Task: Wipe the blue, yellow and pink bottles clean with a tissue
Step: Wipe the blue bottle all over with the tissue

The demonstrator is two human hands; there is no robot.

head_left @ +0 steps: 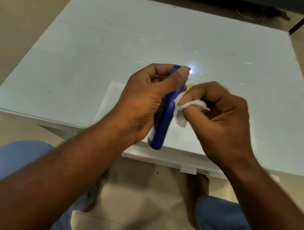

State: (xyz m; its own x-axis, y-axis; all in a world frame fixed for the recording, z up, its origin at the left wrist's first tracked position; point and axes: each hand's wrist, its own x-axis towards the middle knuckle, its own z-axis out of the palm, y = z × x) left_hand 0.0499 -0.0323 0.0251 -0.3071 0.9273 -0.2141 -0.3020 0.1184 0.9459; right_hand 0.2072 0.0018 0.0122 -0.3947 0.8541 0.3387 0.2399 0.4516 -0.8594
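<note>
My left hand (145,99) grips the blue bottle (162,123), which is tilted with its base toward me over the table's near edge. My right hand (221,117) pinches a crumpled white tissue (182,110) and holds it against the bottle's right side. A small patch of the yellow bottle (190,86) shows between my two hands; the rest of it is hidden. The pink bottle is not in view.
The white glossy table (116,55) spreads out ahead, with its near edge just under my hands. My knees in blue trousers (229,224) and bare feet are below, on a tiled floor. Dark furniture legs (297,26) stand at the far right.
</note>
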